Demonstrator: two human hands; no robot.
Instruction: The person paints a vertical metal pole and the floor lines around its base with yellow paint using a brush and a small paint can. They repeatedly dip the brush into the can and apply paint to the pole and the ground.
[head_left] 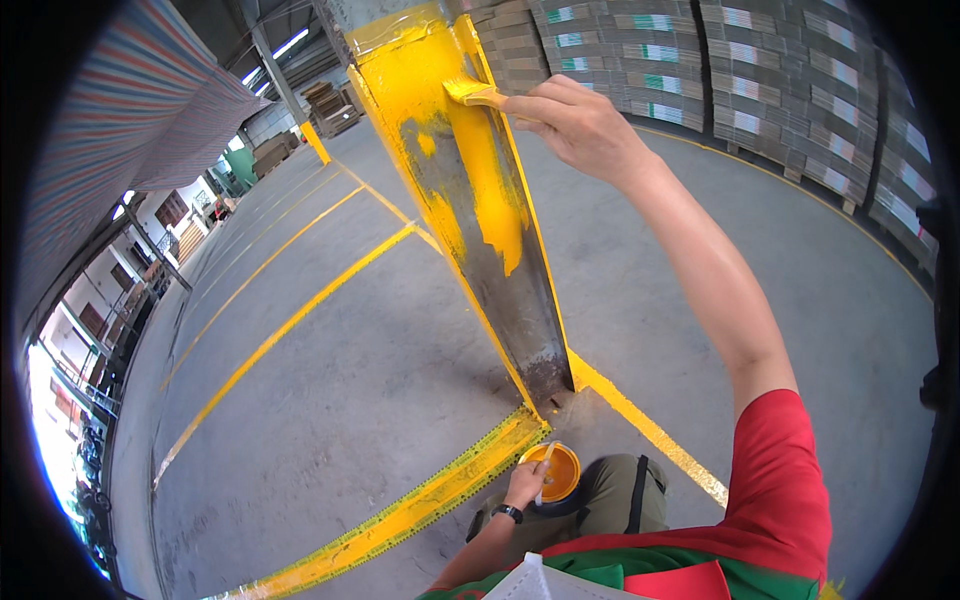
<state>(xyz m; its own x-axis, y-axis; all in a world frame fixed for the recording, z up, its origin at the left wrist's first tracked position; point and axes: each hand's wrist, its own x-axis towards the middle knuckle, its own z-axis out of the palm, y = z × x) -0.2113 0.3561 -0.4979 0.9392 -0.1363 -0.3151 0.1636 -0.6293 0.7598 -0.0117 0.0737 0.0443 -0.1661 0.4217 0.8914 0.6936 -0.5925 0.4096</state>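
A steel column (pixel 545 340) with a channel-shaped face stands in front of me, tilted in the picture. Wet yellow paint covers its upper part, while bare grey metal shows lower down and in patches. My right hand (pixel 585 125) is closed round the handle of a paintbrush (pixel 472 92). The yellow-coated bristles touch the column's inner face near its right flange. Low by my knees, my left hand (pixel 526 484) grips a small paint bucket (pixel 574 470) at its rim. Yellow-orange paint lies inside, and a pale strip, perhaps the bucket's handle, crosses the opening beside my fingers.
A freshly yellow floor stripe (pixel 440 490), edged with patterned tape, runs from the column's foot toward the lower left. Another yellow line (pixel 650 430) runs lower right. Strapped stacks of flat cardboard (pixel 655 70) stand behind at right. A striped sheet (pixel 150 80) hangs at upper left.
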